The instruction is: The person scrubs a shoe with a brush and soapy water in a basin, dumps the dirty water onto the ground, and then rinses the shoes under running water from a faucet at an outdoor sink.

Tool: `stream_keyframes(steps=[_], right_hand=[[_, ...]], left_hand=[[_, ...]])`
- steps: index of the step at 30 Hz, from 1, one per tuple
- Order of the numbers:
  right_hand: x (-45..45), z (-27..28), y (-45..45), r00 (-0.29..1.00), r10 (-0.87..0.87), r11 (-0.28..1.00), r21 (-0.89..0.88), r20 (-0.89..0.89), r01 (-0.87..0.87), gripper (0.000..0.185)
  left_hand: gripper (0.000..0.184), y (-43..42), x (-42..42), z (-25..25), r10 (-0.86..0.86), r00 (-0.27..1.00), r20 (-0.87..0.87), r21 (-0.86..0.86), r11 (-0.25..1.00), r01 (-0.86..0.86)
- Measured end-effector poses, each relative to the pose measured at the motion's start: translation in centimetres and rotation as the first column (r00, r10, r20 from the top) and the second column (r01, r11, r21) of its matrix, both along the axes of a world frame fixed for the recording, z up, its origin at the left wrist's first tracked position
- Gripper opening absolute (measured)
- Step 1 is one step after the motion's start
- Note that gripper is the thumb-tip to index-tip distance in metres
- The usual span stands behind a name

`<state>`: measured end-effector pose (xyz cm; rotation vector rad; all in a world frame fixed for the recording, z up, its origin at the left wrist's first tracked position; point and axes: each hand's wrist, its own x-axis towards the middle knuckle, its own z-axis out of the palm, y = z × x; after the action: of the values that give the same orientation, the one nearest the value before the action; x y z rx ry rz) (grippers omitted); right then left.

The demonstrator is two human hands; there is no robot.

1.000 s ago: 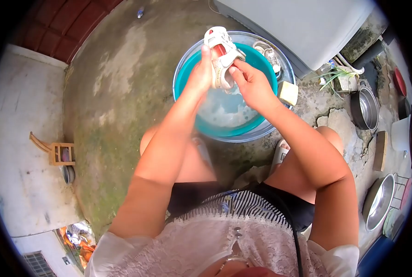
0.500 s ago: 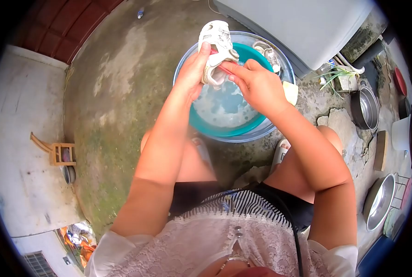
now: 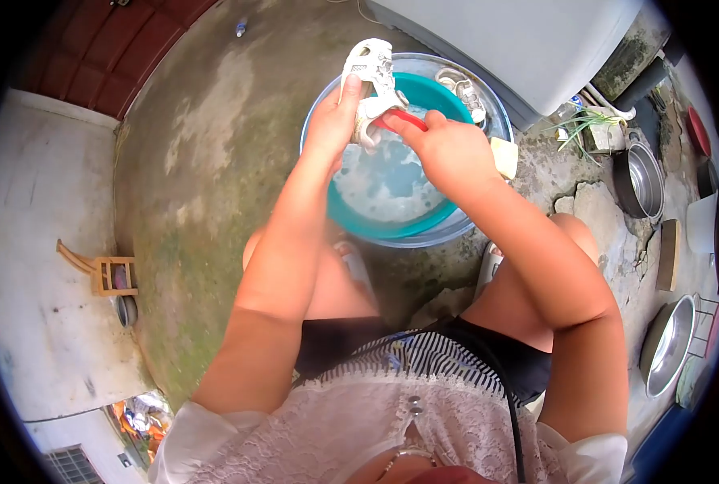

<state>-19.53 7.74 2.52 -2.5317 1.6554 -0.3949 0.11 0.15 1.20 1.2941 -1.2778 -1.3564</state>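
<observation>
From where I stand, the right hand [image 3: 458,153] has its thumb and forefinger pinched on a red piece [image 3: 406,119] at the opening of the white shoe [image 3: 367,68]; I can't make out what that piece is. Its other fingers look curled in. The left hand [image 3: 331,125] is wrapped round the shoe, thumb along the near side, the rest hidden behind.

The shoe is up over the far left rim of the green basin [image 3: 424,87], toe pointing away. I'd brace its heel firmly in the left palm, use a light, steady right wrist along the line of the opening, and hold everything over the cloudy water [image 3: 395,181] so drips land inside.

Farther out, another shoe [image 3: 466,95] lies between the basin and the outer tub [image 3: 500,109], with a pale yellow block [image 3: 504,157] near the rim.
</observation>
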Motion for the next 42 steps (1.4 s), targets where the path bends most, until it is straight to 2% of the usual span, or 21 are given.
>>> stream_keyframes(steps=[2, 3, 4, 6, 7, 9, 10, 12, 14, 15, 18, 21, 24, 27, 30, 31, 34, 35, 37, 39, 42], right_hand=[[0.9, -0.5, 0.3, 0.998, -0.023, 0.999, -0.046, -0.062, 0.02, 0.05], [1.3, -2.1, 0.0, 1.0, 0.001, 0.989, -0.15, -0.008, -0.002, 0.041], [1.7, -3.3, -0.3, 0.982, 0.064, 0.997, -0.063, 0.177, -0.053, 0.04], [2.2, -4.9, -0.6, 0.836, 0.127, 0.977, 0.08, 0.533, -0.199, 0.038], [1.9, -3.4, -0.6, 0.755, -0.002, 0.915, 0.306, 0.656, -0.264, 0.038], [0.9, -0.6, -0.6, 0.579, -0.337, 0.62, 0.638, 0.743, -0.457, 0.038], [0.7, -1.8, -0.9, 0.618, -0.176, 0.749, 0.511, 0.766, -0.421, 0.035], [0.7, -3.2, -1.5, 0.697, 0.148, 0.91, 0.179, 0.702, -0.374, 0.03], [0.0, -2.0, -1.1, 0.942, 0.119, 0.986, 0.077, 0.313, -0.15, 0.033], [0.0, -0.9, -0.8, 0.994, 0.048, 0.999, -0.01, 0.099, -0.047, 0.035], [0.9, -1.4, -0.7, 0.996, -0.013, 0.984, -0.173, 0.087, 0.028, 0.038], [1.9, -2.7, 0.0, 0.95, 0.053, 0.999, -0.019, 0.308, -0.049, 0.04], [2.0, -2.4, 0.8, 0.929, 0.147, 0.966, 0.154, 0.34, -0.21, 0.035], [0.6, -3.0, -0.8, 0.919, 0.167, 0.985, -0.02, 0.357, -0.172, 0.043], [-0.1, -1.8, -1.5, 0.976, -0.002, 0.994, -0.11, 0.218, 0.027, 0.041], [0.2, -1.9, -1.5, 0.977, 0.005, 0.996, -0.091, 0.215, 0.015, 0.039], [1.7, -1.9, 0.0, 0.963, 0.045, 0.983, 0.159, 0.267, -0.09, 0.038], [2.0, -2.5, 0.4, 0.949, 0.094, 0.979, 0.146, 0.302, -0.143, 0.038], [2.5, -5.0, -1.0, 0.719, 0.139, 0.932, 0.156, 0.68, -0.328, 0.042], [2.0, -6.2, -1.6, 0.516, 0.02, 0.854, 0.253, 0.856, -0.454, 0.043], [0.1, -0.6, -0.9, 0.443, -0.34, 0.6, 0.554, 0.83, -0.577, 0.039]], left_hand=[[0.053, 0.5, -0.1, 0.9, 0.035, 0.997, -0.065, 0.002, 0.999, -0.035], [0.052, 0.2, 0.2, 0.3, 0.061, 0.998, -0.006, -0.01, 0.998, -0.061], [0.052, -0.1, 0.3, 0.0, 0.072, 0.997, 0.016, -0.065, 0.995, -0.071], [0.051, -0.2, 0.2, -0.6, 0.099, 0.993, 0.058, -0.172, 0.981, -0.088], [0.051, -0.2, 0.2, -0.6, 0.084, 0.994, 0.072, -0.165, 0.984, -0.071], [0.052, 0.1, 0.3, -0.6, 0.055, 0.993, 0.101, -0.148, 0.988, -0.04], [0.053, 0.3, 0.2, -0.8, 0.055, 0.992, 0.117, -0.15, 0.988, -0.037], [0.054, 0.4, 0.1, -0.8, 0.058, 0.987, 0.148, -0.161, 0.986, -0.034], [0.055, 0.4, 0.1, -0.2, 0.063, 0.996, 0.06, -0.07, 0.996, -0.058], [0.055, 0.3, 0.0, 0.3, 0.058, 0.998, 0.019, -0.022, 0.998, -0.058], [0.054, 0.2, 0.4, 0.3, 0.095, 0.995, -0.037, 0.02, 0.995, -0.094], [0.052, 0.1, 0.1, -0.4, 0.128, 0.989, -0.071, -0.021, 0.991, -0.13], [0.051, -0.1, 0.2, -1.4, 0.143, 0.988, 0.066, -0.1, 0.986, -0.136], [0.05, 0.2, 0.1, -1.4, 0.114, 0.992, 0.055, -0.059, 0.992, -0.11], [0.049, 0.1, -0.5, -0.7, 0.103, 0.995, -0.018, -0.023, 0.994, -0.103], [0.049, -0.1, -0.6, -0.6, 0.107, 0.993, -0.052, -0.014, 0.994, -0.108], [0.049, -0.7, -0.3, -1.4, 0.14, 0.985, -0.104, -0.128, 0.98, -0.153], [0.049, -0.5, -0.1, -1.8, 0.156, 0.986, -0.057, -0.154, 0.975, -0.163], [0.05, -0.1, -0.4, -1.3, 0.177, 0.983, 0.039, -0.215, 0.963, -0.165], [0.051, 0.3, -0.5, -0.7, 0.169, 0.979, -0.118, -0.229, 0.954, -0.192], [0.052, 0.4, -0.2, 0.0, 0.093, 0.953, -0.288, -0.291, 0.94, -0.18]])
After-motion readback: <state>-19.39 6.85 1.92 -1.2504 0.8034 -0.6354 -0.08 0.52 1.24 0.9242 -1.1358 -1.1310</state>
